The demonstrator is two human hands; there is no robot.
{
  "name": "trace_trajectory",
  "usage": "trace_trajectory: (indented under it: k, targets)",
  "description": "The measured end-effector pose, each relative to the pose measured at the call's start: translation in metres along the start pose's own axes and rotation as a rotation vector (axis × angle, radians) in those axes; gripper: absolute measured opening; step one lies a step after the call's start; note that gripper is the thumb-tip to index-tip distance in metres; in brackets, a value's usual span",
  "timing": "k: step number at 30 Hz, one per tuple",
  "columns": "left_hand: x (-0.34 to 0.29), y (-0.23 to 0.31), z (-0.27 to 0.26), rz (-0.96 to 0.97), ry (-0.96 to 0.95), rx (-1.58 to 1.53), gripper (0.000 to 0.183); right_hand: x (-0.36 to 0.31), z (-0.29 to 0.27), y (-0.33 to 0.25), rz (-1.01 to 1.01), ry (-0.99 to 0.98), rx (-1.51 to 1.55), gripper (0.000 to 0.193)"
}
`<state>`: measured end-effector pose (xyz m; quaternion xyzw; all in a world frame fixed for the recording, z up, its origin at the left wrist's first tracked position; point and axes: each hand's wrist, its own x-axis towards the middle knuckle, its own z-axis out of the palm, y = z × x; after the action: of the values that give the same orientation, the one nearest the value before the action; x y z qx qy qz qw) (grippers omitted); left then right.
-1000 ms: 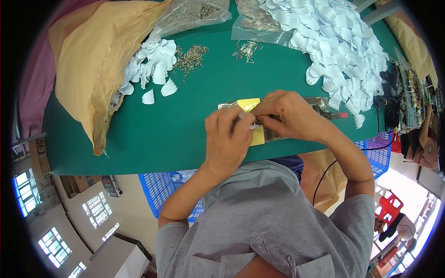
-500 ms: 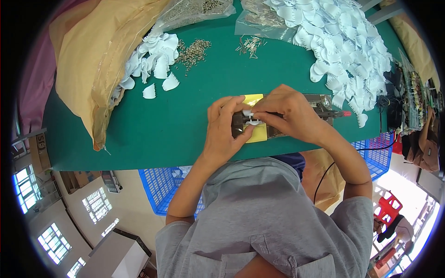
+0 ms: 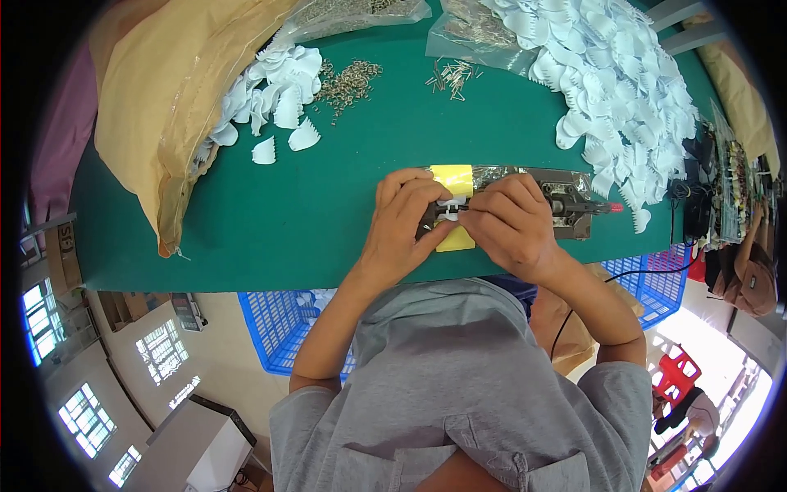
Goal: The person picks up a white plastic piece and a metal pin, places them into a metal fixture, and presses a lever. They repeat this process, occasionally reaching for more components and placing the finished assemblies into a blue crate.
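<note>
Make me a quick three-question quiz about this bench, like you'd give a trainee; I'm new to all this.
1. What colour is the tip of the dark tool? A blue, B red, C green.
2. True or false: the larger heap of white pieces is on the right.
3. Fill in: the left hand and right hand are at a small white part, near a bright ___ strip.

Key: 1 B; 2 true; 3 yellow.

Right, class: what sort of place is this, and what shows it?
Probably an assembly workshop: a large heap of white toothed pieces, a pile of small metallic bits and a dark metal fixture share one green worktable.
</note>
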<state>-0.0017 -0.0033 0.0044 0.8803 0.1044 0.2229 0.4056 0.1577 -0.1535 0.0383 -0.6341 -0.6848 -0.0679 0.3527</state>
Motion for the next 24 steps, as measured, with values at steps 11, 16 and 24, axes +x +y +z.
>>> trace_trajectory:
  k: [11, 16, 24]
  targets:
    - [0.003, -0.001, 0.003, 0.006, 0.042, 0.000, 0.044, -0.005, 0.009, -0.001, -0.002, 0.067, -0.128, 0.028]
    - [0.002, -0.004, 0.004, 0.009, 0.062, -0.028, 0.041, 0.014, -0.013, 0.000, 0.094, -0.043, -0.026, 0.019]
    - [0.001, -0.006, 0.005, 0.029, 0.077, -0.031, 0.036, 0.060, 0.001, 0.092, 0.566, -0.248, 0.104, 0.014]
